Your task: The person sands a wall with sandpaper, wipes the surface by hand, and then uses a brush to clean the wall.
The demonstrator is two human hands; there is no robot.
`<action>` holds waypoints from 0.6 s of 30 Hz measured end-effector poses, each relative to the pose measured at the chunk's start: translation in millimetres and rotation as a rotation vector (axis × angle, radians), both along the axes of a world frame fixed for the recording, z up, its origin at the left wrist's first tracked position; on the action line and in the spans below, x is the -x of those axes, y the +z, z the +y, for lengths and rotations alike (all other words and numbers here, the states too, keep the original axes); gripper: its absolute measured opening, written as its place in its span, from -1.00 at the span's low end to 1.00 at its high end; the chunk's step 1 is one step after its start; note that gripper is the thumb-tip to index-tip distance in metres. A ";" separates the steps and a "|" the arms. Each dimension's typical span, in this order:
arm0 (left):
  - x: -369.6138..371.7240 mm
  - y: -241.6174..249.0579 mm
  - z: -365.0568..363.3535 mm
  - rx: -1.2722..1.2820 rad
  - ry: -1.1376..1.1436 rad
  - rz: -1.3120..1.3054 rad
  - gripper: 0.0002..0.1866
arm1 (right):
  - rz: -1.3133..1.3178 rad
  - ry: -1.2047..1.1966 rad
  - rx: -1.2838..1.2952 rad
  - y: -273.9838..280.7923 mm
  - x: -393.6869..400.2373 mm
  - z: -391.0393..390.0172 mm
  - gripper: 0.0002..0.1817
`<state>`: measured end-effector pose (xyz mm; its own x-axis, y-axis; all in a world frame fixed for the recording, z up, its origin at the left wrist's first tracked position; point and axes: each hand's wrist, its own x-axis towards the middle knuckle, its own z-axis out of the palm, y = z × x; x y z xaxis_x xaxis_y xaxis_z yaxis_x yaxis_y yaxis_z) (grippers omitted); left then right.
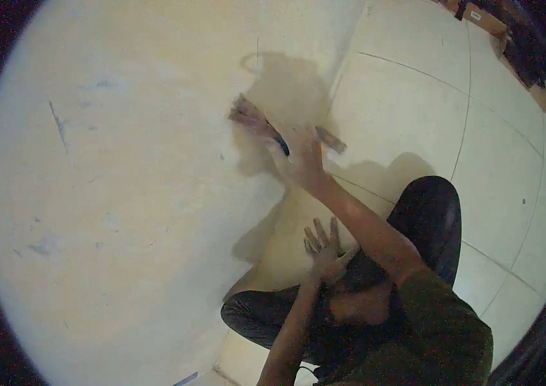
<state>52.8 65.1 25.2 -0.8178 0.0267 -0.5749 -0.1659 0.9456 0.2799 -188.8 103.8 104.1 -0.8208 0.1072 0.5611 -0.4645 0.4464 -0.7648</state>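
Observation:
My right hand (299,151) reaches out against the pale wall (125,161), its fingers wrapped round a brush-like tool (245,114). The tool's reddish-brown, ragged head points to the upper left, and its brown end (331,139) sticks out on the other side of the hand. A dark blue part shows between thumb and palm. Below, my left hand (326,249) is held near my lap with its fingers spread and nothing in it.
Pale floor tiles (414,103) with dark joints lie to the right. My bent knees (431,199) in dark trousers are close to the wall. Cardboard (487,22) and dark items stand at the upper right. The wall has scratches and grey marks.

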 end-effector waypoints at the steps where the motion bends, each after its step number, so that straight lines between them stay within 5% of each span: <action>1: -1.0 1.8 -1.2 -0.001 -0.006 -0.015 0.18 | -0.016 0.028 0.003 5.3 1.3 3.3 -0.47; 5: 9.8 -2.7 1.2 0.016 -0.041 -0.021 0.17 | -0.034 0.114 0.184 -14.5 -5.3 -3.4 -0.49; 8: -1.5 -16.3 -8.0 -0.014 -0.023 0.030 0.16 | -0.096 0.167 0.060 37.0 1.2 10.3 -0.47; 11: -13.7 -23.1 -14.7 0.005 -0.042 0.007 0.16 | 0.137 -0.020 0.099 -28.6 7.2 -18.9 -0.48; 14: -5.3 -20.4 -10.0 0.000 -0.042 0.000 0.15 | 0.052 0.098 0.245 -21.0 -4.8 -7.5 -0.49; 18: -4.9 -12.4 -1.2 0.048 -0.058 0.143 0.24 | -0.054 0.156 0.105 7.9 2.6 -0.7 -0.49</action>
